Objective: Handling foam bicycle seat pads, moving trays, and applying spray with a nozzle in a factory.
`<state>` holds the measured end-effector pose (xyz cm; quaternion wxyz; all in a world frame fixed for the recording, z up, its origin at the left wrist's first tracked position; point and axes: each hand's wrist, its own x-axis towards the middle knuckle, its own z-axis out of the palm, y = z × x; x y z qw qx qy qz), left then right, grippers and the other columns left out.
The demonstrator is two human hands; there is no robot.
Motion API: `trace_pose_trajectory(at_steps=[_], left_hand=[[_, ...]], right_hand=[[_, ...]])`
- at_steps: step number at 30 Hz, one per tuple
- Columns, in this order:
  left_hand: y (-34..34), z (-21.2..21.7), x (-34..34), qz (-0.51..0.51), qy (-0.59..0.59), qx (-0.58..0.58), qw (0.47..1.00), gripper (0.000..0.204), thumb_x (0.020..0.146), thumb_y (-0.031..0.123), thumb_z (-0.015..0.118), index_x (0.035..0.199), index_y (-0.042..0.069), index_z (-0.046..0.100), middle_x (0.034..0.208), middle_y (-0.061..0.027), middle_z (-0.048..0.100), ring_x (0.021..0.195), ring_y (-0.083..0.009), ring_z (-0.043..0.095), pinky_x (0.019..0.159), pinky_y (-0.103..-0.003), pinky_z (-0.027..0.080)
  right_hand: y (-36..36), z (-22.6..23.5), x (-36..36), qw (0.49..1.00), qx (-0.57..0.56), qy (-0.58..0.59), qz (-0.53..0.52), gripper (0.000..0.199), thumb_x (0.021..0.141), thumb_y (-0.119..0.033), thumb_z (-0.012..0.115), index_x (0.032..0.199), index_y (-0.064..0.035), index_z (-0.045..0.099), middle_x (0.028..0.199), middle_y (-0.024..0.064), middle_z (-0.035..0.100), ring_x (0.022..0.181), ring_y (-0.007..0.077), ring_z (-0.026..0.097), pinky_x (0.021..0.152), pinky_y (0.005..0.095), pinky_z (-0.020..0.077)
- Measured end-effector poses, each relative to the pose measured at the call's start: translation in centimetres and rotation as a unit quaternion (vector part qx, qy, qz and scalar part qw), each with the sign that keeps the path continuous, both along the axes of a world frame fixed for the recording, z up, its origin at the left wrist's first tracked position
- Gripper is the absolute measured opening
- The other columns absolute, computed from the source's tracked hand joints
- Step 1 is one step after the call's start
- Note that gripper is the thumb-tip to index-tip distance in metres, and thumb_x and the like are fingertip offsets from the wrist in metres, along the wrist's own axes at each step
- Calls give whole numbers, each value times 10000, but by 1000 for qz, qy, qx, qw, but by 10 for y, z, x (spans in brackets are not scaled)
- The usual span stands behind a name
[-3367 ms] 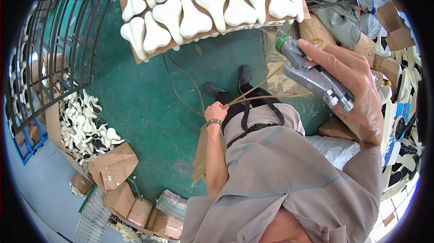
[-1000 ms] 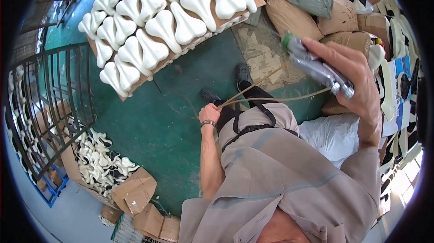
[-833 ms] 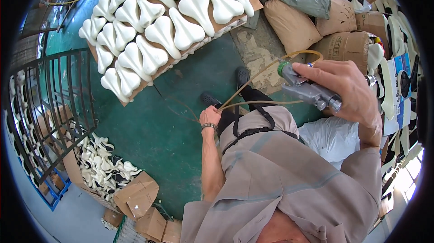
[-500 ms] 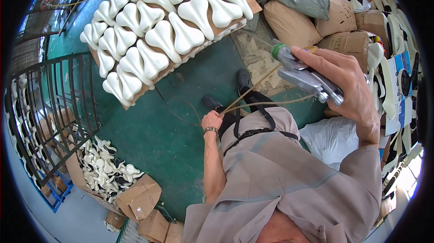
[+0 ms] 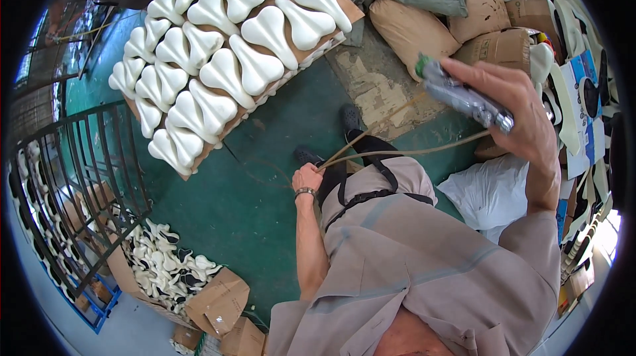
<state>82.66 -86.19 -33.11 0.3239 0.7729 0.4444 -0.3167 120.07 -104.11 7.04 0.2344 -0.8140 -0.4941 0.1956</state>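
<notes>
My right hand is raised at the right and wrapped round a silver spray gun with a green tip; the gun is smeared by motion. Thin yellowish hoses run from near the gun to my left hand, low in front of my legs, whose fingers are closed round them. Across from me lie several rows of white bicycle saddle pads on a brown cardboard sheet, apart from both hands. More pads show under the sheet's edge.
A black metal rack stands at the left. Below it, an open carton adjoins a heap of loose pads. Brown sacks, cartons and a white plastic bag crowd the right. Green floor lies between.
My right hand and the spray gun have shifted slightly right, the gun now blurred. The saddle pads appear a little lower and further left as the view turns. My left hand still grips the hoses.
</notes>
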Motion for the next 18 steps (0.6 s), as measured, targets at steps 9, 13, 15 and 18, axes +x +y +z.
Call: trace_pose_trajectory(at_steps=[9,13,15,18], left_hand=[[-3,-11,13,-39,15,2,999,357,851,472,787,970,136,785,986,-193,764,973,-417,717,861,-508,570],[1,-10,15,-41,3,3,999,359,851,473,783,971,134,787,991,-192,764,976,-417,716,861,-506,571],[2,-9,12,-38,4,3,999,358,851,472,783,968,133,787,991,-192,764,976,-417,716,860,-505,571],[-1,-9,25,-52,4,-13,999,356,851,470,783,957,131,786,988,-192,764,972,-414,717,861,-502,573]], right_hand=[[3,-6,7,1000,23,-7,17,716,695,58,652,1405,-31,618,1022,187,698,919,402,683,818,403,530],[-19,4,2,999,12,35,39,675,689,-11,730,1356,1,628,985,211,706,868,417,694,764,429,547],[-19,7,-4,999,17,27,31,663,698,-42,735,1352,7,634,956,206,702,826,399,693,726,421,541],[-21,23,-9,997,27,29,-65,661,699,-66,709,1354,-6,646,923,175,695,780,385,669,691,429,518]])
